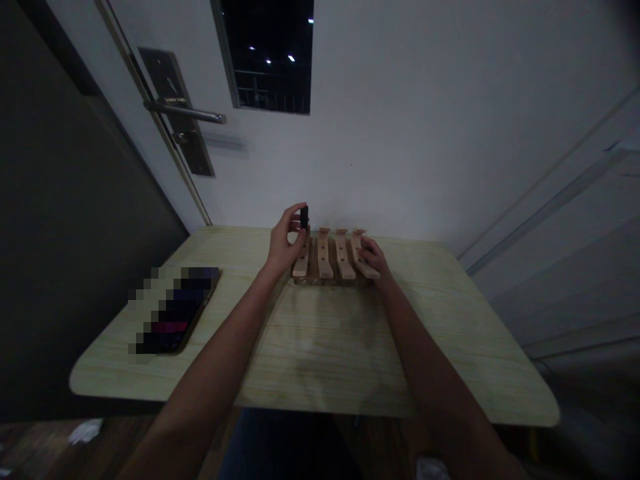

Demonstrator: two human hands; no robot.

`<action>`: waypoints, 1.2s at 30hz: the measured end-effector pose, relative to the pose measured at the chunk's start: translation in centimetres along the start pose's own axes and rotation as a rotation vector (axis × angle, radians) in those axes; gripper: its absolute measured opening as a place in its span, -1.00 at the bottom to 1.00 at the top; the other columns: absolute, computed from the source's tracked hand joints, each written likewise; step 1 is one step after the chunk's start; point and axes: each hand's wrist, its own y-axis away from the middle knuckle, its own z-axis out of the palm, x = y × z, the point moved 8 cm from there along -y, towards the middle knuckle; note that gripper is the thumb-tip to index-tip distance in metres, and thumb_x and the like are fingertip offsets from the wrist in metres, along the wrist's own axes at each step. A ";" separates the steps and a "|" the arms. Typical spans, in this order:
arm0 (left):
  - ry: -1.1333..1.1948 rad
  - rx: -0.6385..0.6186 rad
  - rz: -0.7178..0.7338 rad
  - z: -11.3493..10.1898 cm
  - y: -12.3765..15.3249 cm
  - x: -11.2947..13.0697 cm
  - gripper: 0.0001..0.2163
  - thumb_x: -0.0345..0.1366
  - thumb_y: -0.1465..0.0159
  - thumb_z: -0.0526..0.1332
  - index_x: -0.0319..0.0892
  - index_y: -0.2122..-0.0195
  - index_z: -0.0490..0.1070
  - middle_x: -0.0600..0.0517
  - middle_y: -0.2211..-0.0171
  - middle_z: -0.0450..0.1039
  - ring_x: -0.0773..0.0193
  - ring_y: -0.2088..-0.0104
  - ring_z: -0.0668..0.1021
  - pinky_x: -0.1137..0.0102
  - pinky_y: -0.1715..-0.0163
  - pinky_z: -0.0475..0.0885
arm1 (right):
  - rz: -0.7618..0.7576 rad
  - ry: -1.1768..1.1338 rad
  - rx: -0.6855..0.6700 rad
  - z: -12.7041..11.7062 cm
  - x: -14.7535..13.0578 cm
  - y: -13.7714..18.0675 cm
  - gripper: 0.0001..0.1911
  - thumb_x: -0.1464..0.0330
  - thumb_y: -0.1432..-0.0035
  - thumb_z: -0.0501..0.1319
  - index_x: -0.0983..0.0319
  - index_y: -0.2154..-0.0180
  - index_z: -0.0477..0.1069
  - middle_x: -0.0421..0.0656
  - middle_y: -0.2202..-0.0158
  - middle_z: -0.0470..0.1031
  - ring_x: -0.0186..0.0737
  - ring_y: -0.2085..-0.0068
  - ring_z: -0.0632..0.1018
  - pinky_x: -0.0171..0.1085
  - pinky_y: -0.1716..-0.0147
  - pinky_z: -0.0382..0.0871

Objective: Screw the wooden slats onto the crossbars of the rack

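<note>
A small wooden rack [313,281] lies near the table's far edge, with several pale, curved wooden slats [325,257] set across it, each turned up at its far end and marked with dark holes. My left hand [287,243] pinches a small black block-like piece [304,217] above the far end of the leftmost slat; its exact kind is too dark to make out. At the rack's right end, my right hand [374,257] is closed with curled fingers against the rightmost slat [367,267], which sits slanted compared with the others.
A phone [200,308], partly blurred out, rests on the left of the pale wood-grain table [320,360]. Behind the table stands a white door [400,133] with a metal handle [187,112] and a dark window [273,57].
</note>
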 end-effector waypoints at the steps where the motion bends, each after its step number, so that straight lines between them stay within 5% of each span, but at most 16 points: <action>1: 0.001 -0.005 0.002 0.1 0.0 0.0 -0.57 -0.35 -0.20 0.12 -0.07 -0.12 0.17 -0.01 0.17 0.40 0.34 0.27 0.48 0.41 0.27 0.45 | 0.010 -0.002 0.006 0.0 0.1 0.0 -0.64 0.12 0.08 0.20 0.14 0.23 0.39 -0.12 0.20 0.49 -0.12 0.13 0.46 -0.07 0.08 0.34; 14: -0.106 0.091 0.004 -0.3 0.1 -0.9 -0.50 -0.38 -0.12 0.24 -0.03 -0.10 0.23 0.02 0.17 0.37 0.37 0.33 0.41 0.45 0.34 0.42 | 0.071 -0.007 0.016 -0.1 0.1 0.1 -0.64 0.13 0.08 0.22 0.14 0.21 0.40 -0.11 0.18 0.49 -0.08 0.09 0.45 -0.04 0.04 0.32; 19: -0.095 0.041 0.026 0.0 0.2 0.0 -0.47 -0.35 -0.15 0.19 -0.04 -0.17 0.15 -0.02 0.05 0.38 0.38 0.34 0.42 0.45 0.32 0.43 | 0.064 -0.010 0.011 0.0 -0.3 0.2 -0.64 0.12 0.06 0.21 0.14 0.21 0.40 -0.12 0.19 0.49 -0.10 0.10 0.46 -0.04 0.06 0.34; 27: 0.002 -0.031 0.013 0.6 0.3 0.1 -0.52 -0.43 -0.18 0.08 -0.05 -0.14 0.12 -0.02 0.15 0.42 0.32 0.26 0.51 0.40 0.29 0.44 | 0.067 -0.009 0.017 0.0 0.4 0.0 -0.61 0.10 0.08 0.22 0.14 0.21 0.40 -0.11 0.17 0.48 -0.07 0.07 0.44 -0.02 0.03 0.30; 36: -0.065 0.047 0.003 0.3 0.4 -0.7 -0.57 -0.29 -0.21 0.16 -0.02 -0.12 0.18 -0.05 0.02 0.33 0.33 0.24 0.43 0.45 0.34 0.43 | 0.098 -0.032 0.057 -0.2 1.6 -0.1 -0.57 0.10 0.16 0.22 0.17 0.24 0.37 -0.06 0.14 0.46 -0.05 0.08 0.45 0.03 0.02 0.29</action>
